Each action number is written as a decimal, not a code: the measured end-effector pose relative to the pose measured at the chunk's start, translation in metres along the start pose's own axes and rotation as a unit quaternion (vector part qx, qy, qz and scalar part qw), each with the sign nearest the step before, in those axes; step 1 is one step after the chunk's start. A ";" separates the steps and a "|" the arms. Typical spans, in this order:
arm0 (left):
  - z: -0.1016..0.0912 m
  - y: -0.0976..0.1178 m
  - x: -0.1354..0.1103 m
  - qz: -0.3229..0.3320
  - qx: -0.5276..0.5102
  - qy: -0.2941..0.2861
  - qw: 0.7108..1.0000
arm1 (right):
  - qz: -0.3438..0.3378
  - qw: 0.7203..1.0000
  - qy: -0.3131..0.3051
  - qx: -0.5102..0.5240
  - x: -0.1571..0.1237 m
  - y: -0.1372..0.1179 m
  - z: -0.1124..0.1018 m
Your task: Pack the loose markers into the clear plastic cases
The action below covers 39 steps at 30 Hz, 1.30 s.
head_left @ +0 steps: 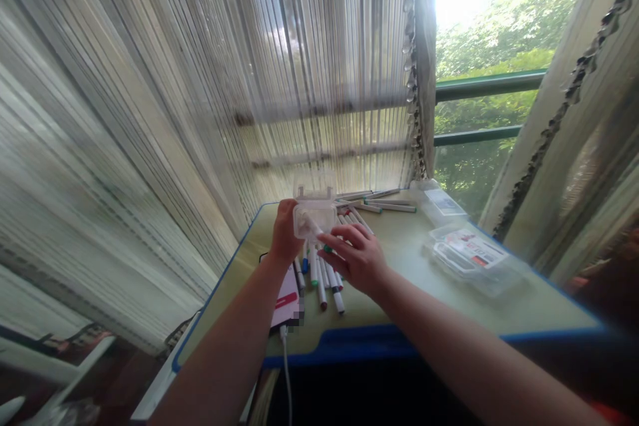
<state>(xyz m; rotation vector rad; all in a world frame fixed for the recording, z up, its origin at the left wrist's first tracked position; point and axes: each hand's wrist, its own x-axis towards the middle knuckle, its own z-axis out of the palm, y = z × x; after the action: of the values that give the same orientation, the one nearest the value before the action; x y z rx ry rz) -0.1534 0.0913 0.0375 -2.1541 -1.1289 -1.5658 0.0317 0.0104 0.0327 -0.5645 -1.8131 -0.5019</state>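
Note:
My left hand [284,233] grips the left side of a small clear plastic box [314,216] whose lid stands open above it. A white marker with a green cap [315,229] is pinched in my right hand [357,256], and its tip is inside the box. Several white markers with coloured caps [322,276] lie on the table [424,299] under both hands. More markers [379,203] lie behind the box near the curtain.
A phone [287,296] with a white cable lies at the table's front left. Clear plastic boxes [469,253] with labels sit on the right side. A striped curtain [200,80] hangs behind the table, and a window with green rails [484,86] is at right.

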 end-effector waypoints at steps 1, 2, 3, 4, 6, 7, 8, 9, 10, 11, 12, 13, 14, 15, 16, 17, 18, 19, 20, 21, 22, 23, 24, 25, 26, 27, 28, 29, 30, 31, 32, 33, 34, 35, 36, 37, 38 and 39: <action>-0.001 0.003 0.000 0.005 0.002 -0.015 1.000 | 0.007 1.000 -0.003 -0.011 -0.001 0.001 0.001; -0.001 0.006 -0.001 0.010 0.006 -0.032 0.999 | 0.013 1.000 -0.009 -0.017 -0.002 0.001 0.002; -0.001 0.009 -0.001 0.014 0.010 -0.049 0.999 | 0.019 0.999 -0.016 -0.021 -0.003 0.002 0.004; -0.002 0.012 -0.001 0.017 0.015 -0.065 0.998 | 0.026 0.999 -0.023 -0.024 -0.004 0.003 0.005; -0.003 0.017 -0.002 0.015 0.030 -0.090 0.995 | 0.039 0.998 -0.028 -0.029 -0.006 0.004 0.007; -0.003 0.019 -0.001 0.012 0.040 -0.098 0.994 | 0.042 0.998 -0.025 -0.032 -0.006 0.004 0.008; -0.004 0.021 -0.001 0.011 0.049 -0.102 0.993 | 0.044 0.998 -0.020 -0.035 -0.006 0.004 0.008; -0.004 0.023 -0.001 0.011 0.058 -0.104 0.993 | 0.045 0.998 -0.016 -0.037 -0.006 0.004 0.008; -0.005 0.024 0.000 0.012 0.065 -0.104 0.992 | 0.046 0.998 -0.012 -0.039 -0.005 0.004 0.008; -0.006 0.025 0.000 0.015 0.069 -0.103 0.992 | 0.048 0.998 -0.009 -0.040 -0.005 0.004 0.007; -0.006 0.026 0.001 0.018 0.069 -0.102 0.992 | 0.050 0.998 -0.007 -0.041 -0.004 0.004 0.007; -0.007 0.026 0.002 0.021 0.066 -0.100 0.993 | 0.053 0.998 -0.005 -0.041 -0.003 0.004 0.006; -0.007 0.026 0.003 0.022 0.062 -0.098 0.993 | 0.056 0.998 -0.005 -0.042 -0.003 0.004 0.006; -0.008 0.026 0.003 0.022 0.056 -0.096 0.994 | 0.057 0.997 -0.005 -0.043 -0.002 0.004 0.006; -0.008 0.026 0.003 0.021 0.050 -0.094 0.994 | 0.059 0.997 -0.005 -0.044 -0.002 0.004 0.006; -0.007 0.026 0.004 0.019 0.044 -0.093 0.995 | 0.061 0.997 -0.006 -0.045 -0.002 0.004 0.006; -0.007 0.026 0.004 0.016 0.039 -0.092 0.995 | 0.063 0.997 -0.006 -0.045 -0.003 0.005 0.007; -0.007 0.026 0.004 0.014 0.036 -0.092 0.995 | 0.065 0.997 -0.004 -0.044 -0.003 0.005 0.007; -0.007 0.026 0.004 0.013 0.034 -0.092 0.995 | 0.067 0.997 -0.002 -0.042 -0.003 0.005 0.007; -0.007 0.026 0.003 0.013 0.034 -0.093 0.995 | 0.068 0.997 0.001 -0.039 -0.004 0.005 0.008; -0.007 0.026 0.003 0.015 0.034 -0.094 0.995 | 0.069 0.997 0.002 -0.035 -0.004 0.005 0.008; -0.007 0.025 0.003 0.017 0.035 -0.093 0.995 | 0.069 0.997 0.002 -0.032 -0.004 0.005 0.008; -0.007 0.025 0.003 0.020 0.035 -0.091 0.995 | 0.070 0.997 -0.001 -0.029 -0.005 0.005 0.008; -0.007 0.025 0.003 0.025 0.035 -0.090 0.995 | 0.072 0.997 -0.007 -0.027 -0.005 0.005 0.009; -0.006 0.024 0.003 0.030 0.033 -0.089 0.995 | 0.074 0.997 -0.013 -0.026 -0.005 0.005 0.009; -0.006 0.024 0.003 0.035 0.030 -0.090 0.995 | 0.077 0.996 -0.020 -0.027 -0.005 0.005 0.009; -0.006 0.024 0.003 0.038 0.027 -0.093 0.995 | 0.078 0.996 -0.028 -0.029 -0.005 0.005 0.009; -0.006 0.024 0.003 0.040 0.023 -0.097 0.994 | 0.080 0.996 -0.035 -0.032 -0.005 0.004 0.010; -0.005 0.025 0.003 0.040 0.021 -0.101 0.994 | 0.079 0.995 -0.040 -0.035 -0.005 0.004 0.010; -0.005 0.025 0.003 0.039 0.021 -0.104 0.994 | 0.078 0.995 -0.045 -0.037 -0.005 0.004 0.010; -0.005 0.026 0.003 0.037 0.022 -0.106 0.993 | 0.077 0.995 -0.049 -0.039 -0.005 0.004 0.010; -0.005 0.026 0.003 0.036 0.023 -0.106 0.993 | 0.075 0.995 -0.053 -0.040 -0.005 0.003 0.010; -0.005 0.026 0.003 0.035 0.024 -0.106 0.993 | 0.073 0.995 -0.057 -0.041 -0.005 0.003 0.010; -0.005 0.027 0.003 0.034 0.024 -0.105 0.994 | 0.070 0.995 -0.059 -0.041 -0.005 0.003 0.010; -0.005 0.027 0.003 0.032 0.023 -0.104 0.994 | 0.066 0.995 -0.062 -0.041 -0.005 0.003 0.011; -0.005 0.027 0.003 0.029 0.022 -0.104 0.994 | 0.063 0.995 -0.063 -0.042 -0.005 0.003 0.011; -0.005 0.027 0.004 0.028 0.020 -0.105 0.994 | 0.061 0.995 -0.064 -0.043 -0.006 0.003 0.011; -0.004 0.027 0.004 0.026 0.019 -0.107 0.994 | 0.060 0.995 -0.065 -0.045 -0.006 0.002 0.011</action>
<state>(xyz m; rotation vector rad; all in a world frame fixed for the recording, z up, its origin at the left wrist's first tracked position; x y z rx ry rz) -0.1369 0.0721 0.0489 -2.3501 -1.1437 -1.3058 0.0264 0.0181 0.0240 -0.7789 -1.8735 -0.4771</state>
